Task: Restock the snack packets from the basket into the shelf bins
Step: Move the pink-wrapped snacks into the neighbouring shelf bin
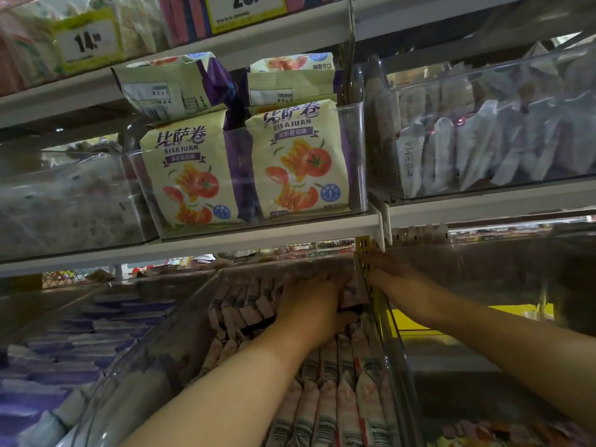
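both bare forearms reaching forward, angling toward each other. left hand (309, 300) curling palm-down over packets (354, 293), thumb gripping underneath. right hand (392, 277) lying flatter just beside it, fingers stretching forward, tips partly hidden.

Four tomato snack bags (190, 175) in one clear bin (359, 156). Two yellow price tags (87, 41). Two hands: left hand (309, 298), right hand (396, 279). The small packets (325, 411) are too crowded to count.
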Tool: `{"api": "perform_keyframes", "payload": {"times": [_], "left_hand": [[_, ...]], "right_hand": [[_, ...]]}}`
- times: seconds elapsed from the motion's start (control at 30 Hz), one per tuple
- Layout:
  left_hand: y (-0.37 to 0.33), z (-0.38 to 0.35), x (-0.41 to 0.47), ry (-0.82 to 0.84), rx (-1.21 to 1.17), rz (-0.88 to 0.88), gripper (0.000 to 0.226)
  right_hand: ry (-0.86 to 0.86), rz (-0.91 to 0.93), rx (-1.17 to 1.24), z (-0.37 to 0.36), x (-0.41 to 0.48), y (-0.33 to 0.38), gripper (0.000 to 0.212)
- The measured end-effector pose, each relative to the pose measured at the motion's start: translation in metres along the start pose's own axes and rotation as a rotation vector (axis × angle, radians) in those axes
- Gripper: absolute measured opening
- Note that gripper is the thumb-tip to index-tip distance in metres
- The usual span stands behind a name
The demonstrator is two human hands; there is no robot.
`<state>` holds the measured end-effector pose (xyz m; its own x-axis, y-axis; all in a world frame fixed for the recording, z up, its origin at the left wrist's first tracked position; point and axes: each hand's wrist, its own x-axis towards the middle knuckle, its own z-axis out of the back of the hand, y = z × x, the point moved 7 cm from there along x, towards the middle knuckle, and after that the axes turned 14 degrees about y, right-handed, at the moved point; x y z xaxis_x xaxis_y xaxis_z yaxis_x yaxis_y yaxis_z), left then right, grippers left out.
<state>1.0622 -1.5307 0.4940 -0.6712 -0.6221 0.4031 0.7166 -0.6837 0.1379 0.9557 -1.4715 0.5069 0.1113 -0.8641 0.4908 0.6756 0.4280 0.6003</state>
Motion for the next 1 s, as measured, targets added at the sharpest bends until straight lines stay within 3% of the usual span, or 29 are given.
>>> {"api": "perform_keyframes", "payload": {"times": [0.23,0.37,0.63,0.8,0.9,1.0], "left_hand": [[0.006,0.005,-0.018,-0.198,0.068,0.055,0.075],[0.000,0.003,-0.017,-0.203,0.163,0.085,0.072],[-0.021,0.010,-0.022,-0.315,0.374,-0.036,0.053],[0.000,0.003,0.000,-0.077,0.099,0.049,0.062],[-0.002,0.005,-0.004,-0.060,-0.048,-0.124,0.072],[-0.007,0.009,-0.015,-0.114,-0.071,-0.255,0.061]], "right_hand": [[0.026,0.028,0.021,0.000,0.003,0.000,0.033],[0.041,0.022,0.007,0.000,0.003,-0.001,0.033],[0.036,0.016,0.027,0.000,0.004,-0.001,0.026],[0.044,0.016,0.038,-0.001,0.004,-0.001,0.030],[0.048,0.015,0.023,-0.001,0.005,-0.003,0.030],[0.043,0.018,0.060,-0.001,0.006,-0.005,0.028]]}}
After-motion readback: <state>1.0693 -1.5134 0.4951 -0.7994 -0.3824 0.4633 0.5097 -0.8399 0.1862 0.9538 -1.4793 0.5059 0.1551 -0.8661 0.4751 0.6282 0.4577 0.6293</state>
